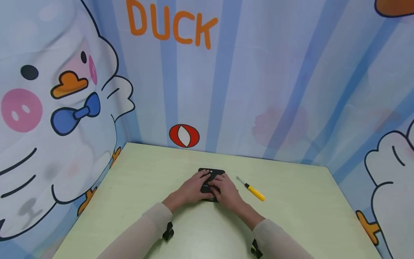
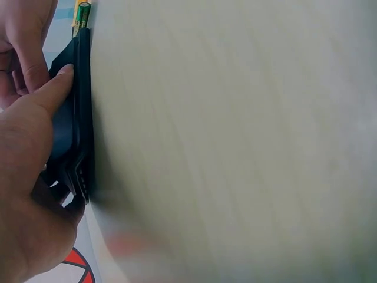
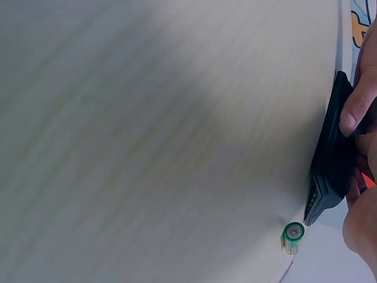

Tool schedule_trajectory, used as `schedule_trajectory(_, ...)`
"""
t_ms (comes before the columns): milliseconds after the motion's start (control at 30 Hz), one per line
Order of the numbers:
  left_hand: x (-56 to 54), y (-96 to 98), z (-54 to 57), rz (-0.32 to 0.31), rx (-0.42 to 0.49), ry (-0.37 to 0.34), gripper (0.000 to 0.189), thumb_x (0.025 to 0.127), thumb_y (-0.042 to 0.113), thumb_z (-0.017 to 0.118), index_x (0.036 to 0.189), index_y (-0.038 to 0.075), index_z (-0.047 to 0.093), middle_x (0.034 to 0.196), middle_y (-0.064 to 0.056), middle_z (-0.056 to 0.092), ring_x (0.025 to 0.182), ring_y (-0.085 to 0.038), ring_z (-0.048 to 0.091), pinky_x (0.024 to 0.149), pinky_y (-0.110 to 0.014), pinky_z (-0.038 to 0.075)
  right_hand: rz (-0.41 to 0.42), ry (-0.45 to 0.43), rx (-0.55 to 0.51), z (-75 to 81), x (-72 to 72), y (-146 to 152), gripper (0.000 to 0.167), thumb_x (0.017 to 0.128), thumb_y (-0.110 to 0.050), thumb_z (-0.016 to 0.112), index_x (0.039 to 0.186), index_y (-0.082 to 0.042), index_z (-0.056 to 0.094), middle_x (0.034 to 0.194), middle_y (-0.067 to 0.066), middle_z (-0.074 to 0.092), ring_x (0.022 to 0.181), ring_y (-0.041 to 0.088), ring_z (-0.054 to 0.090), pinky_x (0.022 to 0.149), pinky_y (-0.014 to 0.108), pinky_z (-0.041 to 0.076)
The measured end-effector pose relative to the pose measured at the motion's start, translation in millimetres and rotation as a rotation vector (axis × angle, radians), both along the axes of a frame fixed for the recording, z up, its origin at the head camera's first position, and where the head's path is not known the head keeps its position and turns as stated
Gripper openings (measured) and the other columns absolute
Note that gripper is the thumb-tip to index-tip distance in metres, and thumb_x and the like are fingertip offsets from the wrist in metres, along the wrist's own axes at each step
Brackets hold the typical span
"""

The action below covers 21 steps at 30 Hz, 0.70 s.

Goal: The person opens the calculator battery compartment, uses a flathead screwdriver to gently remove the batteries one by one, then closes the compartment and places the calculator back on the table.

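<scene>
A flat black plastic device (image 1: 206,187) lies on the table between both hands. My left hand (image 1: 194,189) grips its left side, with the thumb (image 3: 351,115) on the near edge of the upper face and other fingers toward the far side. My right hand (image 1: 228,192) holds the right part, its fingers bent over the top and far right corner. In the wrist views the device (image 2: 83,112) appears as a thin, layered slab with a slotted end. Close to one end of it stands a green battery (image 3: 292,237), hidden in the head view.
A screwdriver (image 1: 253,190) with a yellow handle lies right of the hands, its tip pointing up and left. The pale table (image 1: 291,216) ends at a striped backdrop (image 1: 245,90) printed with ducks. Dark straps (image 1: 168,231) sit at both sleeves.
</scene>
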<state>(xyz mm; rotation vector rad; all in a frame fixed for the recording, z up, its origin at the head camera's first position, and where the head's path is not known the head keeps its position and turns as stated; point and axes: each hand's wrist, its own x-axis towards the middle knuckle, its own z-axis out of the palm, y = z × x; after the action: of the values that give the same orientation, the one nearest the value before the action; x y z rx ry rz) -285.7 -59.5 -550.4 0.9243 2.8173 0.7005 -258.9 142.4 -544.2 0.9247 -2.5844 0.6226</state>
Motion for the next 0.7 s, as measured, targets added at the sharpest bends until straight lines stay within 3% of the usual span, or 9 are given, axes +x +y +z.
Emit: schedule_trajectory(700, -4.6, 0.8, 0.3, -0.001, -0.010, -0.014, 0.091, 0.096, 0.054, 0.076, 0.162, 0.003, 0.041, 0.169, -0.016, 0.033, 0.155, -0.037, 0.033, 0.121, -0.050, 0.038, 0.009, -0.005, 0.008, 0.2, 0.8, 3.0, 0.016, 0.098, -0.008, 0.077, 0.113, -0.010, 0.081, 0.108, 0.004, 0.074, 0.105, 0.027, 0.061, 0.100, 0.046, 0.055)
